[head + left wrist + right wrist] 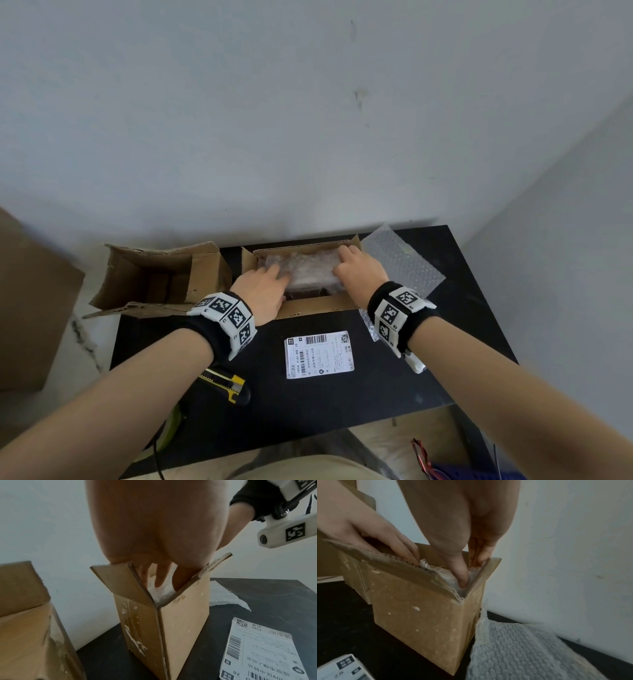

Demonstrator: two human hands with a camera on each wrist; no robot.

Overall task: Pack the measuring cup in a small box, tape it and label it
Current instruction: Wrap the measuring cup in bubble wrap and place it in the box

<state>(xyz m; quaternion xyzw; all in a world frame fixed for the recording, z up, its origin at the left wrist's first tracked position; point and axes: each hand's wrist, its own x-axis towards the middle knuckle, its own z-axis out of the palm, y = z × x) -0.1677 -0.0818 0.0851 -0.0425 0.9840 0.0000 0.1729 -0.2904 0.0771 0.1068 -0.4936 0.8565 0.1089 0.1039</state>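
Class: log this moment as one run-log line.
step: packing | hands: left and right press the bubble-wrapped bundle into the open box | label: on table | tape: not yet

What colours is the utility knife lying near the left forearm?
Yellow and black utility knife; head view.

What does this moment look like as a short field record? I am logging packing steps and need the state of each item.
small box: open on the black table, flaps up
bubble-wrapped bundle: inside the box, contents not visible through the wrap
left hand: fingers reach into the box onto the bundle
right hand: fingers reach in, pushing the bundle down
shipping label: flat on the table, near side of the box, not applied
utility knife: on the table, untouched
loose bubble wrap: right of the box
second box: open, left
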